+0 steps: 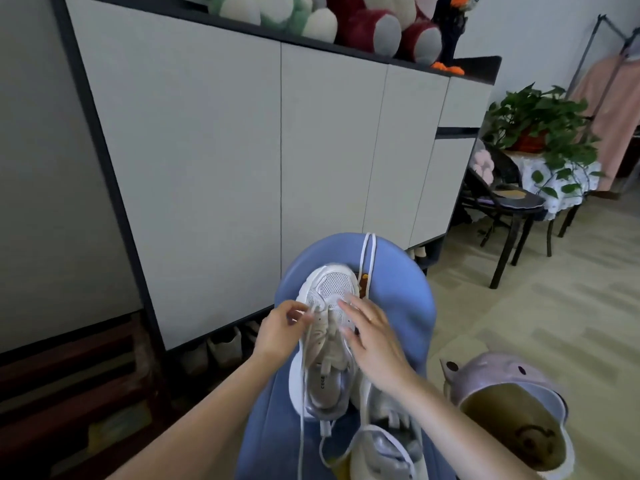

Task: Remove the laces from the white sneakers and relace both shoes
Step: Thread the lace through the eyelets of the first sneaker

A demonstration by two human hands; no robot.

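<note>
One white sneaker (pixel 329 289) lies toe-away on a blue padded seat (pixel 401 299). My left hand (pixel 280 329) pinches a white lace (pixel 303 386) at the shoe's lowest eyelets; the lace trails down toward me. My right hand (pixel 372 337) rests with straight fingers across the tongue and the right eyelet row. The second white sneaker (pixel 384 445) lies nearer me, to the right, partly under my right forearm. Another loose white lace (pixel 367 258) is draped over the seat's far end.
A tall white cabinet (pixel 242 161) with a dark frame stands close ahead; shoes sit in its bottom gap. A pink and blue potty-like seat (pixel 512 407) is on the floor at my right. A dark chair (pixel 509 206) and a plant table stand farther right.
</note>
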